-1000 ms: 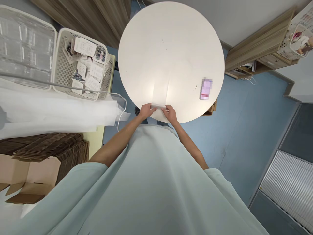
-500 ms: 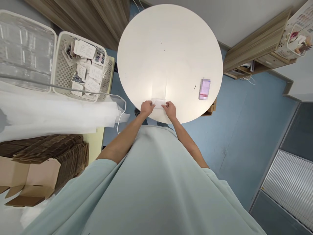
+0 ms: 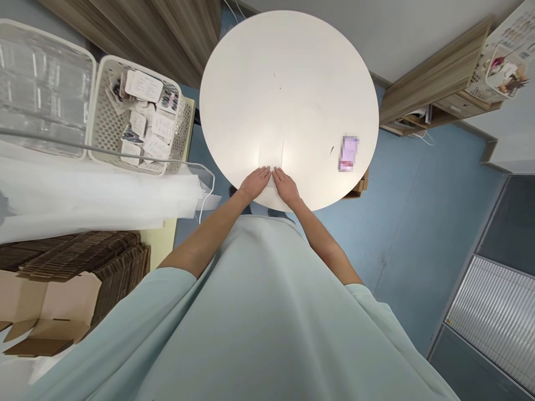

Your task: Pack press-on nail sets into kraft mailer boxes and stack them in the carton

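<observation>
Near the front edge of the round white table (image 3: 292, 67), a pale, thin strip of sheet material (image 3: 271, 151) lies flat, running away from me. Over its near end, which looks folded, my left hand (image 3: 256, 182) rests flat with fingers stretched out. My right hand (image 3: 286, 186) lies flat beside it, fingers extended and pointing inward, the fingertips of both hands close together. Both palms face down, and they cover much of the folded part. Whether the strip is foam or film I cannot tell.
A blurred purple phone-like item (image 3: 348, 153) lies on the table's right. To the left stand a white basket (image 3: 183, 120) of small cards, a clear-packed tray (image 3: 45, 83), white sheets (image 3: 104, 192) and folded cardboard boxes (image 3: 83, 256). A grey-white cable (image 3: 167, 160) crosses there.
Both hands have gone from pinching the strip's near end at its two sides to lying flat on it. They have moved inward, closer together.
</observation>
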